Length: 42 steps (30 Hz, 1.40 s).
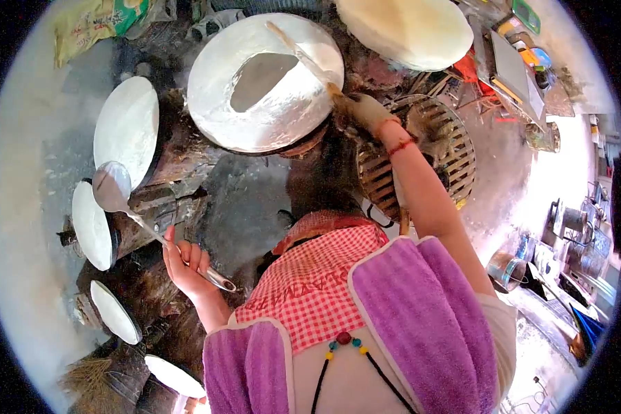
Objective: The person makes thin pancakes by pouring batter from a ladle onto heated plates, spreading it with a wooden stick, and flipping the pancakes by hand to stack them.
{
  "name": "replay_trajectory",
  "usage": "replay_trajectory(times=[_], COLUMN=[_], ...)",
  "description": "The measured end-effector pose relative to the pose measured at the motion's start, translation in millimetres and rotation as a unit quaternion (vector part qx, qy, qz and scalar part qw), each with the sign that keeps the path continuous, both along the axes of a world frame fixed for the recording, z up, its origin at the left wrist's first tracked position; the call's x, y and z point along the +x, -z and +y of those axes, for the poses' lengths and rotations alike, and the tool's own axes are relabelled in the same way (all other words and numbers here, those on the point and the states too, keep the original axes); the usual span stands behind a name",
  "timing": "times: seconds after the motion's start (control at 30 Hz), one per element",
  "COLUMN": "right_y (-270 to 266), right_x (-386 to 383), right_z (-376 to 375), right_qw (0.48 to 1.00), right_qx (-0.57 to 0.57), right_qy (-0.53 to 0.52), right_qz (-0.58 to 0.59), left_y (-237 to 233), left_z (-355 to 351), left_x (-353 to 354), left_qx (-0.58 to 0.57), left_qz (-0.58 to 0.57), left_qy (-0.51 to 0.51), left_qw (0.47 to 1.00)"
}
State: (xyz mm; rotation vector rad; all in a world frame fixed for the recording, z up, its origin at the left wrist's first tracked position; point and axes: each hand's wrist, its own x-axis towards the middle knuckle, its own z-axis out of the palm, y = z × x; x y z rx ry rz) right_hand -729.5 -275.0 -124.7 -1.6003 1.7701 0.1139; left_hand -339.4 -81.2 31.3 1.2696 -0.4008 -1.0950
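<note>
My left hand (pixel 188 268) is closed around the long handle of a metal ladle (pixel 112 186). Its bowl hangs out to the left, in front of the white round griddles. In my right hand (pixel 363 114) is a wooden spatula (pixel 297 52), its long flat blade lying over the large round griddle (pixel 265 127). White, wet-looking batter (pixel 214 83) covers most of that griddle around a grey-brown patch in the middle. Below my right forearm stands a round slatted basket (pixel 383 172) with a dark brown lump in it.
Several more white-topped round griddles curve down the left, including one (pixel 126 131) beside the large one. Another large pale round (pixel 407 31) sits at the top. A metal bucket (pixel 506 269) stands at right. A straw bundle (pixel 90 376) lies lower left; a plastic bag (pixel 93 27) is upper left.
</note>
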Motion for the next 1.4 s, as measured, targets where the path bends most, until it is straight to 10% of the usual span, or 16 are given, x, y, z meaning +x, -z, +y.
replay_trajectory(times=[0.1,0.17,0.27,0.4,0.53,0.67,0.8,0.93,1.0,1.13,1.4], right_y=[-61.5,-50.0,4.8,-56.8,-14.4,-41.5,-46.3,-44.6,-12.9,-68.4,-50.0], right_x=[-3.3,-3.8,65.5,129.2,87.8,156.9,128.6,91.4,94.0,107.7,37.8], right_z=[74.6,102.9,122.3,97.0,109.8,99.1,81.4,94.3,90.6,103.0,33.5], right_qw=[0.946,0.775,0.871,0.91,0.704,0.868,0.856,0.724,0.883,0.962,0.92], right_qx=[-0.149,-0.195,-0.222,-0.188,-0.221,-0.23,-0.139,-0.149,-0.16,-0.146,-0.128], right_qy=[0.212,0.364,0.309,0.276,0.408,0.336,0.326,0.445,0.317,0.076,0.134], right_qz=[-0.196,-0.478,-0.31,-0.245,-0.538,-0.284,-0.377,-0.505,-0.307,-0.216,-0.347], left_y=[-9.3,-5.1,9.4,22.2,15.6,25.8,37.2,44.4,41.9,26.5,14.2], left_z=[8.3,20.8,25.1,12.1,21.4,23.1,26.1,45.1,44.3,49.5,66.3], left_x=[16.1,31.2,52.2,78.9,115.4,137.6,150.4,151.4,140.9,109.1,24.3], left_qx=[0.016,0.008,0.036,0.042,-0.003,0.005,-0.005,-0.001,0.027,0.001,-0.027], left_qz=[-0.019,-0.028,-0.019,-0.019,-0.01,-0.019,-0.047,-0.062,-0.073,-0.074,-0.054], left_qy=[-0.015,-0.015,-0.008,-0.017,-0.013,-0.044,-0.042,-0.049,-0.05,-0.082,-0.052], left_qw=[1.0,0.999,0.999,0.999,1.0,0.999,0.998,0.997,0.996,0.994,0.997])
